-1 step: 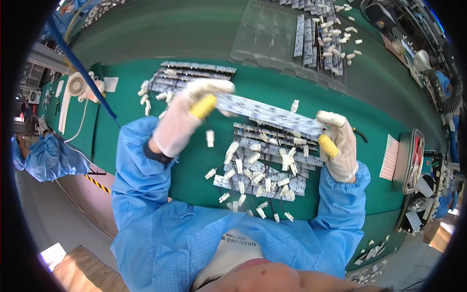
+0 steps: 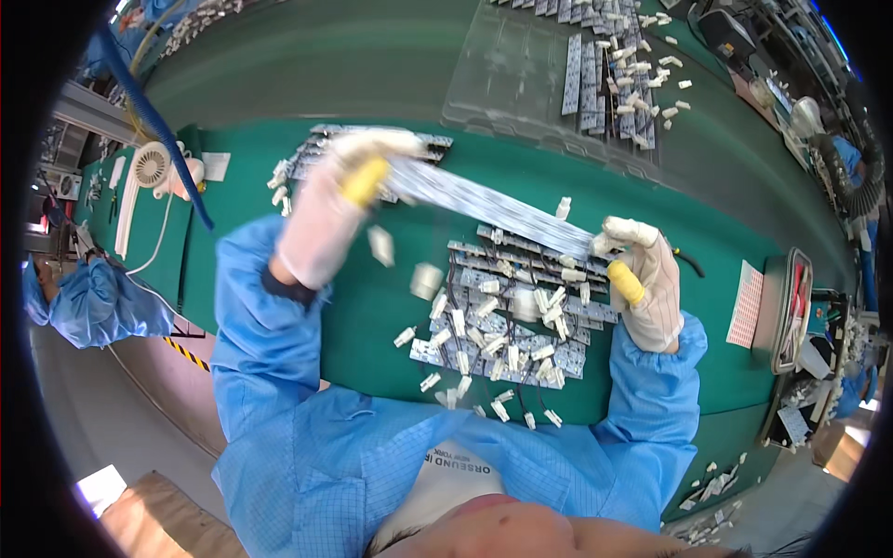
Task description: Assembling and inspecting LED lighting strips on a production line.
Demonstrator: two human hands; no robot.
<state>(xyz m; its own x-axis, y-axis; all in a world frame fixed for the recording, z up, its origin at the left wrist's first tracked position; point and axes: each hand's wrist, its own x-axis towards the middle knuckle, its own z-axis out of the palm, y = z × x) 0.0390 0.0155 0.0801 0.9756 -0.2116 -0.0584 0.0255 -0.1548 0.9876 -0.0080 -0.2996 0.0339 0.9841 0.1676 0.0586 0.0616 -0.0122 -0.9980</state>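
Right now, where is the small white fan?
In the head view, the white fan stands at the far left of the green table, left of the left hand, beside a blue bar.

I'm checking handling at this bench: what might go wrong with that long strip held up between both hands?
1. The long strip, held only at its ends by the left hand and right hand, may sag or twist mid-span.
2. White connectors look blurred beneath it, apparently falling; more may scatter.
3. Lowered, it may knock the loose pile of strips off the green mat.
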